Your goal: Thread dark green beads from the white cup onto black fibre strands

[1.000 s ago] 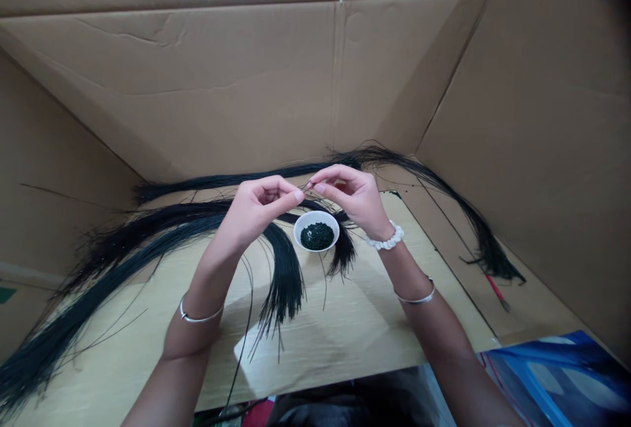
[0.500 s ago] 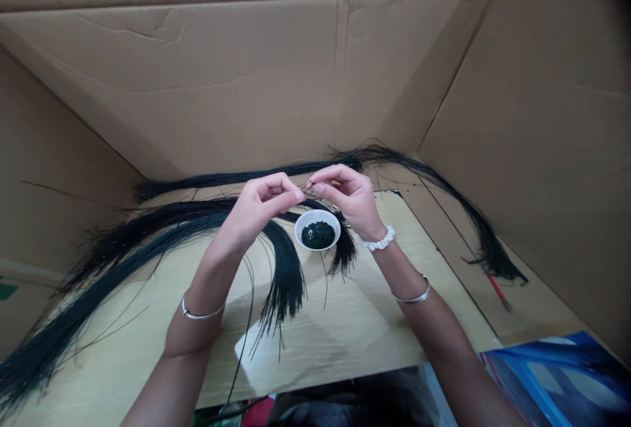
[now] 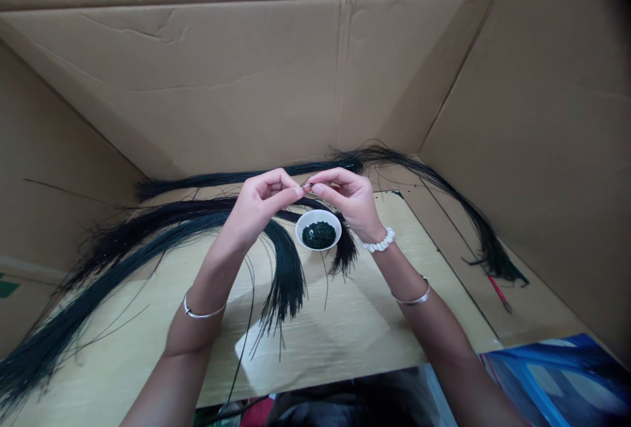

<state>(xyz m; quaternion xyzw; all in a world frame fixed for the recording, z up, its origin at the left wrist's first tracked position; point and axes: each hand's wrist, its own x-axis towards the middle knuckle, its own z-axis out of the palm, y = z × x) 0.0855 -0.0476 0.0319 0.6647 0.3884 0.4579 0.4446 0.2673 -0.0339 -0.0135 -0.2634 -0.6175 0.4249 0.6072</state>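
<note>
Black fibre strands (image 3: 286, 282) lie across the desk (image 3: 374, 322) in long, loose bunches, and we take the small white bowl (image 3: 300, 233) as our landmark. It sits on the desk just below both hands and holds a heap of dark green granules (image 3: 318, 235).

Directly above the bowl, the left hand (image 3: 261, 197) and the right hand (image 3: 348, 200) reach toward each other, close but not clearly touching. The right hand's fingers (image 3: 325, 188) appear clamped together on a thin dark strand (image 3: 306, 185). The left hand's fingers (image 3: 290, 192) curl just beside it, and we cannot tell whether they grip the same strand, which is too fine to follow. Neither hand touches the bowl.

A white beaded bracelet (image 3: 379, 241) circles the right wrist, to the right of the bowl, and a silver bangle (image 3: 204, 314) sits on the left forearm, below and left of it. Further right of the bowl lies a thin red stick (image 3: 499, 293), and a blue printed sheet (image 3: 557, 374) sits lower right. Cardboard walls (image 3: 197, 85) rise beyond the bowl.

We judge the step in hand to be fine fingertip work on one strand. It calls for a steady pinch, with the loose bunches kept clear of the granules.
</note>
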